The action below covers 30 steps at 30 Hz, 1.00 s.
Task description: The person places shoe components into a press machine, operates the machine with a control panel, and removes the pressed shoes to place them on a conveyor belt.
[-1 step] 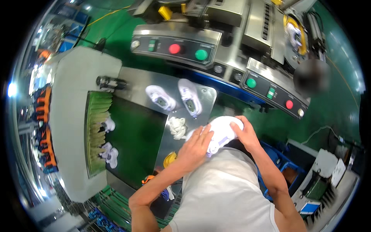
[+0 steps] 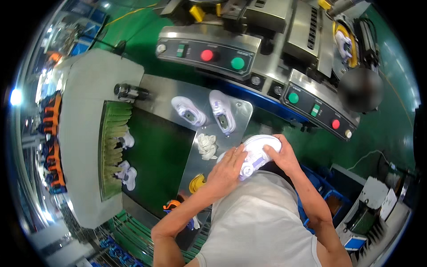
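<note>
In the head view, a white shoe [image 2: 259,146] is near the white shirt [image 2: 258,213]. The right hand [image 2: 284,156] pinches one end, thumb on top; the left hand [image 2: 226,174] lies across the other, fingers together; I cannot tell whether it grips. Two more shoes [image 2: 217,101] and a crumpled bundle [image 2: 207,147] lie on the metal table [image 2: 189,172].

Head-worn fisheye, left of pair: looks steeply down past wearer's shirt [image 2: 262,218] onto metal table [image 2: 160,95], close range.

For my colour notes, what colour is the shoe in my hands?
The shoe is white with pale purple parts, best seen in the head view.
</note>
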Motion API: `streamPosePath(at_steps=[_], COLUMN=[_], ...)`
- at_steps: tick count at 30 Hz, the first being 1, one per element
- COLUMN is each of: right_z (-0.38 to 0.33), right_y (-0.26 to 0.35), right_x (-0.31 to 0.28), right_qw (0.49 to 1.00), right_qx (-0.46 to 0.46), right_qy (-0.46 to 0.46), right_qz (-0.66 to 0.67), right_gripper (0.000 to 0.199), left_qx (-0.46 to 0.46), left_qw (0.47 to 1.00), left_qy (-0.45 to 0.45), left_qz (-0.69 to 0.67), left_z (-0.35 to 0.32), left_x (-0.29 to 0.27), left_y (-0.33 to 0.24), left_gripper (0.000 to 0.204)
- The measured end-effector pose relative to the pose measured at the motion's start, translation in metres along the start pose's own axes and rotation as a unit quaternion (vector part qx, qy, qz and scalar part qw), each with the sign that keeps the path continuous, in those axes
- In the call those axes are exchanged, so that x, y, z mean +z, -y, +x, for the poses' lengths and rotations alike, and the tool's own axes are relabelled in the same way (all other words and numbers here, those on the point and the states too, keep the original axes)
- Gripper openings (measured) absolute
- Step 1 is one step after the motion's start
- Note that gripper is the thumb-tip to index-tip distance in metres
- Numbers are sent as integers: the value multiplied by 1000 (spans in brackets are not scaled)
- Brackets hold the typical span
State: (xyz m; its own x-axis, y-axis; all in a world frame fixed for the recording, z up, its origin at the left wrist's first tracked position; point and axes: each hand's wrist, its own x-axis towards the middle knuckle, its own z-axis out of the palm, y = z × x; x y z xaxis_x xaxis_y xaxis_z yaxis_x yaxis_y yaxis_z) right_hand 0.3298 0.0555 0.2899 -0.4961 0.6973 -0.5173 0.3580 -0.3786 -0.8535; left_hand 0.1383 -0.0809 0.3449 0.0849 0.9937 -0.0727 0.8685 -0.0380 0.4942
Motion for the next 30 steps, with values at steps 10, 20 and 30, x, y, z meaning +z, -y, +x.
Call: streamPosePath(at_steps=[10, 20, 30], right_z=[50, 54, 80], right_y=[-18, -26, -56], right_x=[49, 80, 227], right_qw=[982, 997, 873], right_qx=[71, 68, -183], right_qy=[140, 25, 209], right_qz=[107, -10, -400], right_gripper=[49, 43, 50], left_qx=[-439, -560, -400], left_qw=[815, 660, 727], left_qy=[-231, -443, -387], left_qz=[-300, -234, -402], left_z=[-78, -41, -76], left_x=[68, 65, 77], left_y=[42, 311, 361], left_gripper=[68, 77, 52])
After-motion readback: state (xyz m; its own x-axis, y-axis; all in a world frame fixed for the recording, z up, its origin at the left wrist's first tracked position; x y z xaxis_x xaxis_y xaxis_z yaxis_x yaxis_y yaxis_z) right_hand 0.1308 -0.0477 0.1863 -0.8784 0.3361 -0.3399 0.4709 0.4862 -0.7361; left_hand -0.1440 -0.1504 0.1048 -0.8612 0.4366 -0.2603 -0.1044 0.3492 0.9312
